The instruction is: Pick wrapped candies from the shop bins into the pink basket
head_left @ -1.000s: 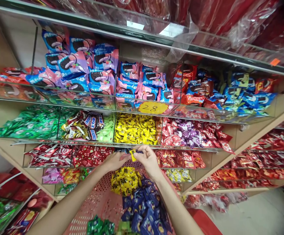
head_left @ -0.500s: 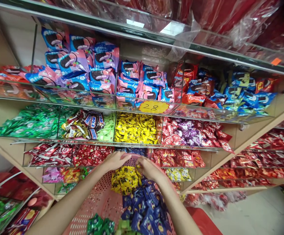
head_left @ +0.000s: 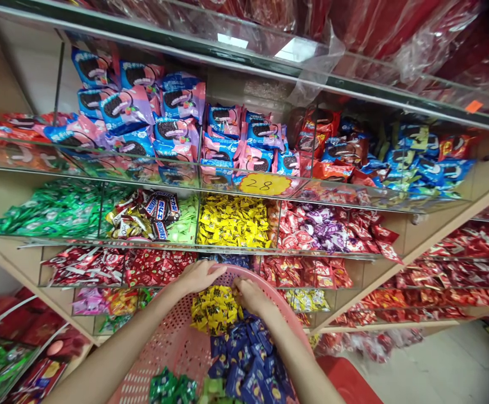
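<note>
A pink perforated plastic basket (head_left: 176, 332) stands before me, its far rim up against the shelves. My left hand (head_left: 199, 276) is closed over that rim, thumb stretched along it. Inside the basket, my right hand (head_left: 249, 295) is at the edge of a heap of yellow-wrapped candies (head_left: 214, 312). Its fingers are curled down, and whatever they hold is hidden. Navy-wrapped candies (head_left: 253, 359) fill the basket's right side. Nearer me lie dark green candies (head_left: 172, 388) and pale green candies (head_left: 215, 390), cut off by the lower picture edge.
Glass-fronted shelves hold yellow candies (head_left: 233, 224), green candies (head_left: 54, 207), Snickers bars (head_left: 159, 207) and blue-and-pink cookie packs (head_left: 126, 106). A yellow tag (head_left: 265, 184) reads 28. Red-wrapped sweets (head_left: 450, 275) line the shelves at right. A red object (head_left: 347, 381) is beside the basket.
My right hand has moved slightly down and left, lower into the basket beside the yellow candies, uncovering more of the rim. My left hand stays on the rim.
</note>
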